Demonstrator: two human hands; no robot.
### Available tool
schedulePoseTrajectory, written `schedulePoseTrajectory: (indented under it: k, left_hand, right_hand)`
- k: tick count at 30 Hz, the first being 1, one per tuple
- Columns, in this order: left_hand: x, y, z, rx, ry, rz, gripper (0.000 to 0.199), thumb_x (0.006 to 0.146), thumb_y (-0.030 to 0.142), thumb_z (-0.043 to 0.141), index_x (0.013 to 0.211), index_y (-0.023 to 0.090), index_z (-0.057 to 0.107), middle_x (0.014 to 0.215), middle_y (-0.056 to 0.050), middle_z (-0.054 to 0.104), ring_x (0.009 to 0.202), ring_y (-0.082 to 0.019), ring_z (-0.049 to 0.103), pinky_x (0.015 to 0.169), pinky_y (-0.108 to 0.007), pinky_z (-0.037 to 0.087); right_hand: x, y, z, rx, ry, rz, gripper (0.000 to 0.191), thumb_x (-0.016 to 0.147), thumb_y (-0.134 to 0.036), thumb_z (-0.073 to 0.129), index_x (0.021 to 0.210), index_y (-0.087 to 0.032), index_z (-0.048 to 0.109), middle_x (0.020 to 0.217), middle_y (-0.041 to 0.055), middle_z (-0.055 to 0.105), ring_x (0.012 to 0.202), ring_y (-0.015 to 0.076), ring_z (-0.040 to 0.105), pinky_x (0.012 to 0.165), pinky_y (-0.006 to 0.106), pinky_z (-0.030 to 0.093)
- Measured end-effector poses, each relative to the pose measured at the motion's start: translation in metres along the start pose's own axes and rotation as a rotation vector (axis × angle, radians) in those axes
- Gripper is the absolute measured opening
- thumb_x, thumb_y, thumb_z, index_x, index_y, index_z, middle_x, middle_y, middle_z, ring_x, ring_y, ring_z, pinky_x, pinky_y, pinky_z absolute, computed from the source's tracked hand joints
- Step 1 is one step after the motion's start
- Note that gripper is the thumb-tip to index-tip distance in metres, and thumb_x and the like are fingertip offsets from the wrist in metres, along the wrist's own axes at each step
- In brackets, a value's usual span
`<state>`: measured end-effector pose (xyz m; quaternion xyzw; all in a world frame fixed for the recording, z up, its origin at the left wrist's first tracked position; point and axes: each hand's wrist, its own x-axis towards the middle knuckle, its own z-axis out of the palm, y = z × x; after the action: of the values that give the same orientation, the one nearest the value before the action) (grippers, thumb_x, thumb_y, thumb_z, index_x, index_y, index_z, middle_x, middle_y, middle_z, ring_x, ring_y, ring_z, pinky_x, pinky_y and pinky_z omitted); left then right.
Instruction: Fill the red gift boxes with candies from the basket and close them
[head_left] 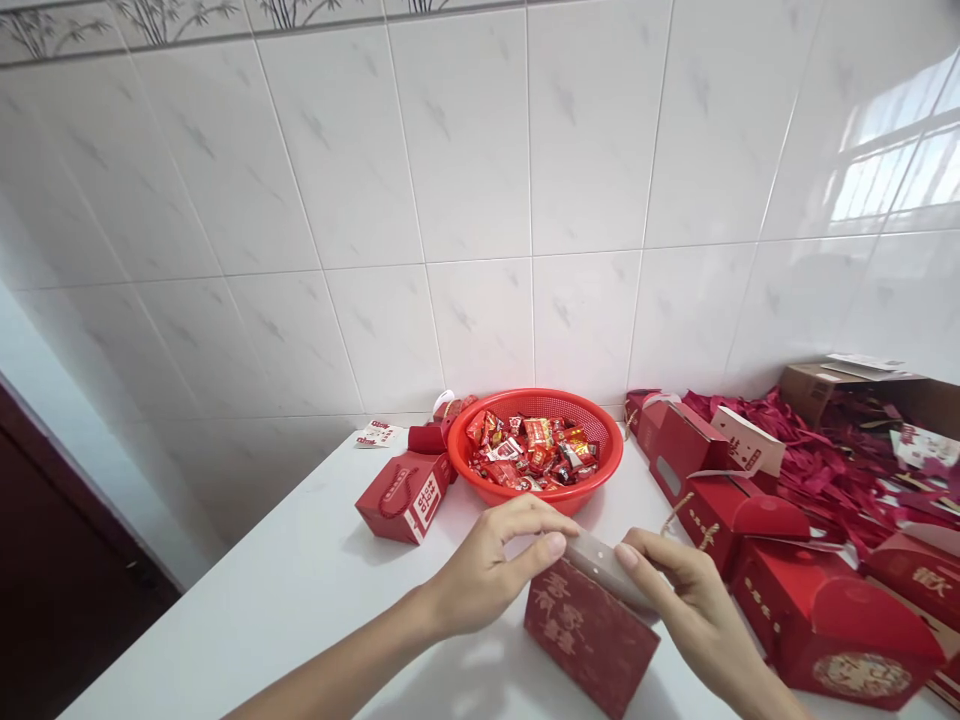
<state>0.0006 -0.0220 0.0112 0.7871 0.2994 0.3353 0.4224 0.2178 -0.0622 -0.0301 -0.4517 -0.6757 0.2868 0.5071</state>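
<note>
1. Left hand (517, 560) is near the front of the red basket (600, 484). Its thumb and fingers are closed on the left end of the pale top of a dark red box (589, 640).
2. Right hand (694, 590) is in front of the basket too, but more to the right. Its thumb and bent fingers are closed on the right end of that same pale top.
3. The dark red box is in front of the basket, a bit to the right, and does not touch it. It is tilted and has light writing on its side. I cannot tell if it touches the desk (300, 610).
4. The basket has lots of shiny wrapped sweets (536, 455) in it. They are mostly red, with some gold.
5. Just left of the basket is a small red box (401, 495) with a rope handle and a white label. A white card (377, 433) is farther left.
6. Right of the basket there is a row of red boxes (757, 518). Behind that row lie dark pink strips (810, 440), and a brown cardboard box (802, 390) is far to the right.
</note>
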Motion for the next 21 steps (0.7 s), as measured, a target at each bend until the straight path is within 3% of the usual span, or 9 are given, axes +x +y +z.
schedulePoseTrajectory:
  k: [4,9,12,15,18,21]
  left_hand:
    - [0.005,-0.01,0.009,0.001,0.008,-0.115,0.025,0.09,0.035,0.063,0.103,0.02,0.077,0.102,-0.006,0.071,0.096,-0.022,0.065,0.089,-0.032,0.048]
    - [0.004,-0.019,0.0,-0.043,-0.045,-0.187,0.03,0.087,0.04,0.066,0.105,0.02,0.076,0.104,-0.006,0.072,0.092,-0.022,0.064,0.085,-0.033,0.049]
    - [0.02,-0.017,-0.023,0.01,-0.133,-0.154,0.038,0.09,0.046,0.062,0.114,0.019,0.073,0.114,-0.009,0.072,0.103,-0.025,0.066,0.09,-0.035,0.05]
    - [0.054,-0.022,-0.058,0.295,-0.125,-0.195,0.036,0.096,0.039,0.053,0.122,0.021,0.07,0.125,-0.007,0.072,0.112,-0.025,0.066,0.099,-0.036,0.048]
    - [0.091,-0.041,-0.088,0.455,-0.134,-0.289,0.023,0.094,0.029,0.06,0.109,0.017,0.073,0.121,-0.009,0.072,0.115,-0.026,0.064,0.105,-0.04,0.045]
    - [0.117,-0.07,-0.102,0.599,-0.194,-0.427,0.019,0.095,0.032,0.066,0.105,0.016,0.07,0.116,-0.008,0.071,0.108,-0.023,0.066,0.099,-0.046,0.051]
  right_hand:
    - [-0.002,0.007,0.001,0.112,-0.031,0.108,0.06,0.09,-0.07,0.047,0.059,-0.021,0.035,0.059,-0.0036,0.029,0.054,0.0104,0.029,0.049,0.024,0.025]
    - [-0.002,0.011,-0.005,0.195,-0.144,0.194,0.058,0.086,-0.071,0.055,0.06,-0.019,0.045,0.059,-0.0027,0.037,0.056,0.011,0.033,0.051,0.024,0.026]
    - [-0.001,0.01,-0.007,0.223,-0.131,0.221,0.058,0.084,-0.071,0.057,0.06,-0.019,0.048,0.058,-0.0027,0.04,0.055,0.0107,0.035,0.052,0.024,0.027]
    - [0.0,0.009,-0.005,0.258,-0.093,0.263,0.059,0.082,-0.073,0.059,0.061,-0.019,0.047,0.057,-0.0041,0.037,0.053,0.0098,0.032,0.05,0.024,0.026]
    - [0.0,0.011,-0.001,0.274,-0.073,0.27,0.062,0.081,-0.076,0.058,0.059,-0.02,0.043,0.057,-0.005,0.032,0.053,0.0095,0.031,0.049,0.023,0.025]
    - [-0.001,0.016,0.001,0.276,-0.081,0.257,0.063,0.082,-0.077,0.055,0.059,-0.02,0.04,0.058,-0.005,0.031,0.053,0.0095,0.031,0.049,0.023,0.025]
